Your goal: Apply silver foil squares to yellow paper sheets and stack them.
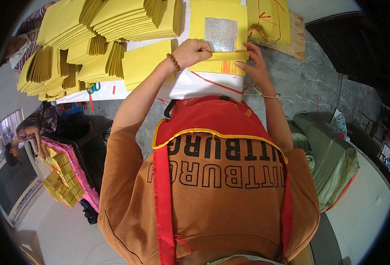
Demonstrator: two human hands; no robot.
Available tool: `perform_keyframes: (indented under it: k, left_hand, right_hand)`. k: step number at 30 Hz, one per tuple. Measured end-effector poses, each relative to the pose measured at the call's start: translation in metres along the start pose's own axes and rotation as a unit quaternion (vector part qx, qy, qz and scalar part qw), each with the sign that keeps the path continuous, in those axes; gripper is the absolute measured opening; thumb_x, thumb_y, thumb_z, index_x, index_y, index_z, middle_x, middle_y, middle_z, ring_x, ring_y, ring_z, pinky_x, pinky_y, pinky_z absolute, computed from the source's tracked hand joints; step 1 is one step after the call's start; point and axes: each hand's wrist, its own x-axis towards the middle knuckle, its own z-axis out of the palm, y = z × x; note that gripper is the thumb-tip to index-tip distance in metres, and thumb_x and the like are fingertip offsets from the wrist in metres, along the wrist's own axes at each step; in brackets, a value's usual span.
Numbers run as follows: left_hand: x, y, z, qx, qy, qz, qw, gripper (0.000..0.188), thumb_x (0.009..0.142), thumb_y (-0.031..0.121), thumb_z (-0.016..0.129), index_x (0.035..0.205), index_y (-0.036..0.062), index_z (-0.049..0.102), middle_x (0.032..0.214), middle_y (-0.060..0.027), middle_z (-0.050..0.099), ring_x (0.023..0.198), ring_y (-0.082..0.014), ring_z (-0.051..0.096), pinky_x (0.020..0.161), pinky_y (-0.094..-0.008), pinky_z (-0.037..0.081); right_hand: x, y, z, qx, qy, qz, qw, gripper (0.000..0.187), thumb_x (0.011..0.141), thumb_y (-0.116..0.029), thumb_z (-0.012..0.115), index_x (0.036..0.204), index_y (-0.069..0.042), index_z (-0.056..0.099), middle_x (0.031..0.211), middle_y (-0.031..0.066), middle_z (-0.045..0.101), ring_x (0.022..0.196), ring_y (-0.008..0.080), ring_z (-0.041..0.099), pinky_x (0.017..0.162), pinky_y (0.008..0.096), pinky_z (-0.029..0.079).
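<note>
In front of me lies a yellow paper sheet point(196, 26) with a silver foil square point(221, 34) and orange-red streaks near its close edge. A narrow folded strip of yellow paper point(229, 56) runs across it below the foil. My left hand point(190, 53), wearing a beaded bracelet, is closed with thumb and fingertips pinching the strip's left end. At the strip's right end is my right hand point(256, 66), thumb and fingers spread apart and touching the paper's right edge. A red string point(214, 82) lies on the white table cover point(184, 86) just below the sheet.
Thick folded stacks of yellow paper point(124, 20) crowd the table's left side, with teal-handled scissors point(93, 88) at its edge. Red-tied yellow bundles point(270, 20) sit on a wooden board at right. Another person point(36, 128) works beside yellow packets point(62, 176) at far left. A green-wrapped bale point(331, 163) stands right.
</note>
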Motion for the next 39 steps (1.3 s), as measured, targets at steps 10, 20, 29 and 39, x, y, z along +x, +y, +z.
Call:
perform_keyframes:
  k: [10, 20, 29, 39]
  left_hand:
    - [-0.029, -0.006, -0.026, 0.017, 0.052, 0.176, 0.983, 0.061, 0.074, 0.024, 0.072, 0.127, 0.0088, 0.046, 0.124, -0.0118, 0.049, 0.114, -0.0220, 0.044, 0.097, -0.0352, 0.035]
    - [-0.013, -0.030, -0.009, 0.263, 0.162, 0.237, 0.921, 0.042, 0.072, 0.001, 0.058, 0.111, 0.0163, 0.061, 0.122, -0.0125, 0.051, 0.114, -0.0319, 0.043, 0.096, -0.0399, 0.036]
    - [-0.056, -0.019, 0.006, 0.145, 0.131, 0.229, 0.954, 0.019, 0.083, 0.010, 0.054, 0.100, 0.0033, 0.059, 0.097, -0.0149, 0.062, 0.092, -0.0298, 0.056, 0.079, -0.0379, 0.046]
    - [-0.016, -0.016, 0.011, 0.083, 0.237, -0.054, 0.967, 0.031, 0.085, 0.032, 0.053, 0.079, 0.0018, 0.053, 0.064, -0.0212, 0.056, 0.061, -0.0393, 0.054, 0.057, -0.0453, 0.042]
  right_hand:
    - [0.000, -0.005, 0.011, 0.144, 0.073, 0.077, 0.984, 0.017, 0.083, -0.010, 0.061, 0.098, 0.000, 0.062, 0.121, 0.0031, 0.042, 0.108, 0.0136, 0.045, 0.090, 0.0264, 0.039]
    - [0.002, -0.021, -0.005, -0.145, 0.062, -0.083, 0.984, 0.029, 0.074, -0.009, 0.068, 0.102, -0.007, 0.061, 0.120, 0.0082, 0.047, 0.110, 0.0230, 0.048, 0.091, 0.0340, 0.040]
    - [-0.020, -0.045, 0.000, -0.271, -0.042, -0.147, 0.950, 0.023, 0.076, -0.021, 0.065, 0.098, -0.015, 0.064, 0.100, 0.0024, 0.064, 0.098, 0.0203, 0.059, 0.082, 0.0351, 0.040]
    - [0.004, -0.039, 0.017, 0.070, 0.079, 0.119, 0.987, 0.035, 0.083, -0.019, 0.061, 0.113, -0.003, 0.056, 0.104, 0.0082, 0.062, 0.093, 0.0108, 0.058, 0.080, 0.0280, 0.046]
